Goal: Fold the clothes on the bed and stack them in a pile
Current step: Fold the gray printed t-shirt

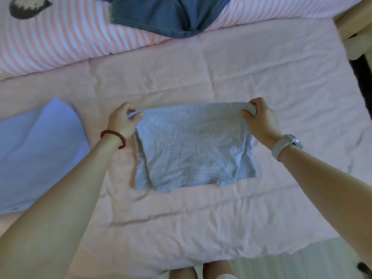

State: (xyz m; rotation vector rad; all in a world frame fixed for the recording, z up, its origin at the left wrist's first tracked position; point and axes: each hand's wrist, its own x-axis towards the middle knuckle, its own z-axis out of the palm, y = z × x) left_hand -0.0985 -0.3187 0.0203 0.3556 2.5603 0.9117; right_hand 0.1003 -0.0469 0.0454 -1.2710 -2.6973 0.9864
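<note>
Two bare arms reach out from the bottom corners, and both are cut off by the edges. Below them, the tops of two knees peek out under the bed edge, but little of them shows.

The left hand, with a red bead bracelet on its wrist, pinches the far left corner of a soft grey folded T-shirt. The right hand, with a pale grey watch on its wrist, curls its fingers around the far right corner, and the cloth bunches up there and hides the fingertips. The far edge of the shirt is lifted and pulled tight between the hands. The near part lies flat in the middle of the wrinkled pink bed sheet. It is folded over, so a layer sticks out underneath at both sides, and a curved seam runs along the near edge.

At the left lies a light blue folded cloth, cut off by the edge. At the far side, a dark blue garment lies crumpled on a pink and white striped quilt, and its top is out of view. A dark fuzzy patch in the far left corner is hard to make out.
</note>
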